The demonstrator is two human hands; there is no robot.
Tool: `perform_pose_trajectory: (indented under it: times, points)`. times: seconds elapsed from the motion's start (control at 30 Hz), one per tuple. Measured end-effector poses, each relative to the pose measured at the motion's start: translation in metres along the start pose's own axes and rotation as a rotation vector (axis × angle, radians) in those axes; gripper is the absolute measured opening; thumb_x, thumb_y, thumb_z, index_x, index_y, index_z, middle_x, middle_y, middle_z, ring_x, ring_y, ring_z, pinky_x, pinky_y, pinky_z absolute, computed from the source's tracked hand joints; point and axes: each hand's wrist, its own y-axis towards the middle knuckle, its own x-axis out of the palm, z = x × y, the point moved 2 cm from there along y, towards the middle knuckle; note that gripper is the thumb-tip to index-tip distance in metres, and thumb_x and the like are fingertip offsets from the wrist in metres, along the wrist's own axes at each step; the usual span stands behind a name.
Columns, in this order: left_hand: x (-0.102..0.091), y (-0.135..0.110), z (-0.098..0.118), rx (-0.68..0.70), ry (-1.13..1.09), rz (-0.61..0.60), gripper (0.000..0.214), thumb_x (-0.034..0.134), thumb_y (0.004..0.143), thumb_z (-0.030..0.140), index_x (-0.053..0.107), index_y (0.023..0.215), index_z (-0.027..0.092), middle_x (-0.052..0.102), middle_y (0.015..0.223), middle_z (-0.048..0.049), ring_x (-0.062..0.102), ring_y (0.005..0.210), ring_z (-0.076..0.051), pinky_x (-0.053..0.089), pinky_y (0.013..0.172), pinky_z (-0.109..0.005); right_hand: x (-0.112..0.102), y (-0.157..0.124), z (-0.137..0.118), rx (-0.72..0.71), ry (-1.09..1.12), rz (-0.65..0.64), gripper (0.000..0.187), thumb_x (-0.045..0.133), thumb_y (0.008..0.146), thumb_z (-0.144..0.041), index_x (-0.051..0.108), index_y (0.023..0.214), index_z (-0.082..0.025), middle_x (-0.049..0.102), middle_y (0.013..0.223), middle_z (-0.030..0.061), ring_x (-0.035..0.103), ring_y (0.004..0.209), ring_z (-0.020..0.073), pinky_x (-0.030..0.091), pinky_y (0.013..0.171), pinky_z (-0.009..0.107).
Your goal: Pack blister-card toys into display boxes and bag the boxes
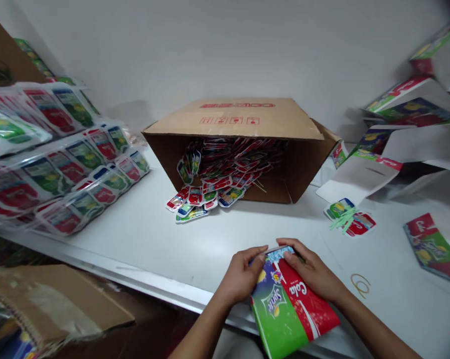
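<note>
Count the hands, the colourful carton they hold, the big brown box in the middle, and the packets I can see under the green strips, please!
Hands: 2 (left hand, right hand)
Colourful carton: 1
Big brown box: 1
Packets showing under the green strips: 2 (green packet, red packet)
Total: 6

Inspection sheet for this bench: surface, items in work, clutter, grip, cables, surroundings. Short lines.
Surface: white table, light glare.
Items in work: Cola/Sprite printed carton, held at the near edge; cardboard box, opening toward the camera, loose pouches spilling onto the table.
Clutter: tan rubber band at right; pale green strips lying across pouches.
Grip: left hand and right hand both on the printed carton's far end.
Cables: nothing seen.
Surroundings: plastic-wrapped packs left; more cartons right; pale wall behind.
</note>
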Motion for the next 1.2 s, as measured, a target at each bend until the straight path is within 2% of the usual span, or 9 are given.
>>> perform_pose_trajectory:
  times: [0.13, 0.3, 0.53, 0.7, 0.77, 0.87, 1.0, 1.07, 1.2]
  points:
    - [0.0, -0.003, 0.005, 0.049, 0.076, -0.07, 0.045, 0.053, 0.088, 0.043, 0.069, 0.117, 0.012, 0.075, 0.102, -0.0111, 0.068, 0.088, -0.026, 0.051, 0.077, -0.033, -0.004, -0.003, 0.01, 0.039, 0.143, 0.045, 0.057, 0.046, 0.087, -0.066, 0.053, 0.126, -0.025, 0.062, 0.128, 0.0103, 0.063, 0.108, 0.0266, 0.051, 0.092, 0.041]
    - [0.001, -0.009, 0.024, 0.175, 0.514, 0.022, 0.033, 0.05, 0.089, 0.033, 0.074, 0.109, 0.022, 0.073, 0.112, -0.0071, 0.064, 0.105, -0.027, 0.046, 0.092, -0.035, -0.004, -0.026, 0.01, 0.069, 0.045, 0.133, 0.056, 0.04, 0.089, -0.067, 0.065, 0.119, -0.026, 0.065, 0.125, 0.0076, 0.058, 0.118, 0.0291, 0.038, 0.107, 0.047]
    - [0.002, -0.013, 0.021, 0.189, 0.484, 0.087, 0.036, 0.044, 0.092, 0.033, 0.07, 0.111, 0.018, 0.074, 0.107, -0.0076, 0.066, 0.097, -0.024, 0.049, 0.085, -0.031, -0.002, -0.047, 0.008, 0.097, 0.643, 0.227, 0.052, 0.049, 0.088, -0.06, 0.063, 0.123, -0.023, 0.069, 0.117, 0.0115, 0.063, 0.112, 0.0283, 0.046, 0.099, 0.046]
    - [0.024, -0.015, 0.044, 0.183, 1.169, 0.156, 0.031, 0.04, 0.091, 0.02, 0.066, 0.107, 0.02, 0.073, 0.105, -0.0097, 0.062, 0.103, -0.027, 0.043, 0.091, -0.038, 0.003, -0.06, 0.004, 0.002, 0.416, 0.107, 0.062, 0.055, 0.086, -0.058, 0.053, 0.136, -0.021, 0.056, 0.138, 0.0103, 0.055, 0.124, 0.0276, 0.04, 0.107, 0.044]
    - [0.036, -0.014, 0.052, 0.111, 1.331, 0.135, 0.028, 0.044, 0.086, 0.015, 0.064, 0.105, 0.015, 0.072, 0.098, -0.0145, 0.064, 0.096, -0.031, 0.044, 0.084, -0.04, 0.007, -0.067, 0.008, 0.019, 0.237, 0.153, 0.074, 0.06, 0.082, -0.059, 0.045, 0.143, -0.02, 0.053, 0.141, 0.0109, 0.052, 0.126, 0.0288, 0.037, 0.109, 0.046]
    - [0.049, -0.012, 0.056, 0.065, 1.379, 0.122, 0.031, 0.044, 0.086, 0.016, 0.059, 0.112, 0.011, 0.071, 0.099, -0.0179, 0.066, 0.092, -0.033, 0.044, 0.081, -0.042, 0.011, -0.076, 0.014, -0.018, 0.109, 0.272, 0.075, 0.065, 0.078, -0.056, 0.049, 0.14, -0.018, 0.057, 0.136, 0.0125, 0.052, 0.126, 0.0305, 0.037, 0.108, 0.046]
    - [0.058, -0.011, 0.047, 0.104, 1.404, 0.172, 0.053, 0.029, 0.096, 0.048, 0.048, 0.131, 0.012, 0.064, 0.118, -0.02, 0.058, 0.109, -0.036, 0.037, 0.094, -0.05, 0.015, -0.078, 0.013, -0.05, 0.113, 0.278, 0.06, 0.06, 0.082, -0.051, 0.056, 0.133, -0.021, 0.066, 0.125, 0.0088, 0.061, 0.114, 0.0288, 0.046, 0.098, 0.042]
    - [0.063, -0.012, 0.043, 0.153, 1.444, 0.198, 0.062, 0.028, 0.093, 0.06, 0.053, 0.123, 0.011, 0.064, 0.114, -0.0197, 0.057, 0.107, -0.037, 0.036, 0.093, -0.051, 0.016, -0.079, 0.009, -0.069, 0.094, 0.262, 0.054, 0.057, 0.084, -0.048, 0.057, 0.131, -0.022, 0.07, 0.117, 0.007, 0.065, 0.105, 0.0272, 0.049, 0.093, 0.04]
    - [0.07, -0.012, 0.041, 0.207, 1.515, 0.174, 0.056, 0.023, 0.095, 0.058, 0.057, 0.1, 0.014, 0.065, 0.102, -0.0152, 0.057, 0.098, -0.033, 0.038, 0.086, -0.046, 0.014, -0.081, 0.004, -0.067, 0.045, 0.298, 0.049, 0.053, 0.085, -0.044, 0.059, 0.129, -0.024, 0.073, 0.105, 0.0053, 0.068, 0.093, 0.0265, 0.052, 0.084, 0.038]
